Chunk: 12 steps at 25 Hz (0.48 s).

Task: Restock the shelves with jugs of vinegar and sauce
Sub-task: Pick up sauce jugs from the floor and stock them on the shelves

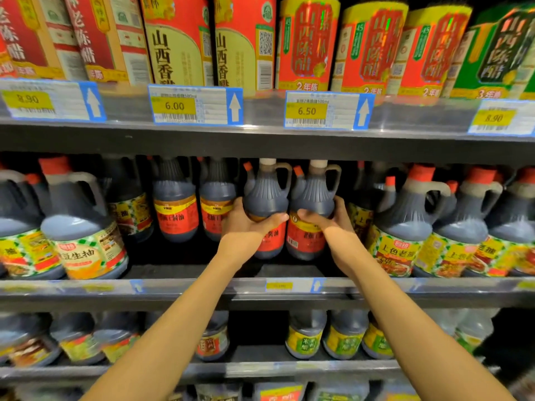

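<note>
1. Head view: two hands reach into the middle shelf, each grasping one dark jug.
2. The left hand curls round the left jug, thumb across the front just above its red label.
3. The right hand curls round the right jug the same way; the two jugs stand upright, touching side by side, pale caps near the underside of the top shelf.
4. Left of them stand two more red-label jugs set further back, with bare dark shelf floor in front of them.
5. Further left, green-check jugs sit at the shelf lip; at least two show in front.
6. On the right, three red-capped jugs crowd the front edge, just beside the right jug.
7. Four price tags hang on the top rail, under seven cartons.
8. The bottom shelf has a dark gap between its jugs, below the hands.
</note>
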Each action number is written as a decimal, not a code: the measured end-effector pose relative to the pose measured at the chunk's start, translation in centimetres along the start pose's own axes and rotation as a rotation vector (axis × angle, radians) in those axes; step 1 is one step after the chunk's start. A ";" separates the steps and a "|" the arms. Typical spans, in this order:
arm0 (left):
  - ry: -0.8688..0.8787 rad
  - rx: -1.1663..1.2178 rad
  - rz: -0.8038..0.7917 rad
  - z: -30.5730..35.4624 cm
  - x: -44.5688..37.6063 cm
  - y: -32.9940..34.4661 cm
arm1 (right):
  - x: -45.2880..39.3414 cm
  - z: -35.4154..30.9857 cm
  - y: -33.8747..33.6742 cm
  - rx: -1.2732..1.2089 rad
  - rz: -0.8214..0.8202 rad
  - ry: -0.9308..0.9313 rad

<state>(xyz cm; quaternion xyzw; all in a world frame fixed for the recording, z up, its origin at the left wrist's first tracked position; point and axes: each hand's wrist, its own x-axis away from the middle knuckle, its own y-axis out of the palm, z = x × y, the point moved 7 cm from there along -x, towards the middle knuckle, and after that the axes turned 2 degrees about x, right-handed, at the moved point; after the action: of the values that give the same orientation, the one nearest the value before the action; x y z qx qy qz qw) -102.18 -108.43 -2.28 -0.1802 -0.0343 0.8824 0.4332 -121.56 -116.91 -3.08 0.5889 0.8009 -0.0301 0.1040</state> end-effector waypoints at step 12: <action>-0.018 -0.032 0.023 0.0 -1.9 1.2 | -2.5 -0.3 0.3 -0.001 0.030 0.015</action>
<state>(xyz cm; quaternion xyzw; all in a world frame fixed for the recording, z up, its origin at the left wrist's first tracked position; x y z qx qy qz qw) -102.02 -110.61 -1.98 -0.1797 -0.0500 0.8883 0.4197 -120.57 -119.08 -2.27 0.6011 0.7927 -0.0234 0.0987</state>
